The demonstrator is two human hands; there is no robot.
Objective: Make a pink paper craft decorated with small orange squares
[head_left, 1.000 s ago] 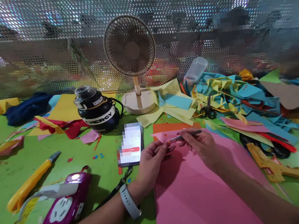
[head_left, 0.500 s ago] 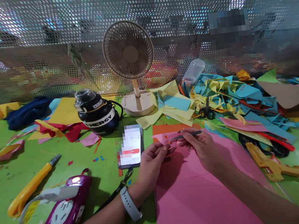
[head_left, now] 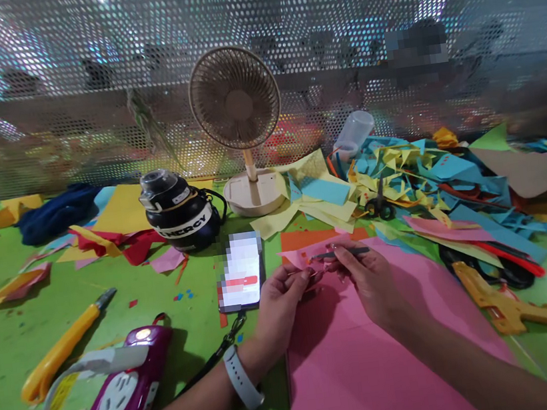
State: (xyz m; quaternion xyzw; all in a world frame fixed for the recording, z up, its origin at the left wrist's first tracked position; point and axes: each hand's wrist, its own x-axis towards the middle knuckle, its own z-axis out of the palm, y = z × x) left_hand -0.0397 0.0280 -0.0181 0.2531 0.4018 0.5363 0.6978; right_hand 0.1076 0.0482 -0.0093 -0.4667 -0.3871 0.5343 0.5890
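Over a large pink paper sheet (head_left: 377,379), my right hand (head_left: 371,279) is closed around a slim dark pen-like tool (head_left: 360,250), whose tip points left. I cannot tell whether it is a pen or tweezers. My left hand (head_left: 286,297), with a pale watch band at the wrist, has its fingertips pinched together close to that tip. What they hold is too small to make out. Just behind the fingers a smaller pink paper piece (head_left: 298,260) lies partly over orange paper (head_left: 291,238). Left of my left hand lies a lit phone (head_left: 244,269) with a black strap.
A fan (head_left: 237,102) and a black bottle (head_left: 181,214) stand behind. At left lie a yellow utility knife (head_left: 65,350) and a purple power strip (head_left: 130,378); at right, a yellow glue gun (head_left: 505,302), dark scissors (head_left: 379,208) and heaped paper scraps (head_left: 399,165).
The whole view has shifted slightly, with things sitting a little lower in the picture. Both hands stay together at nearly the same spot, the dark tool still in my right hand.
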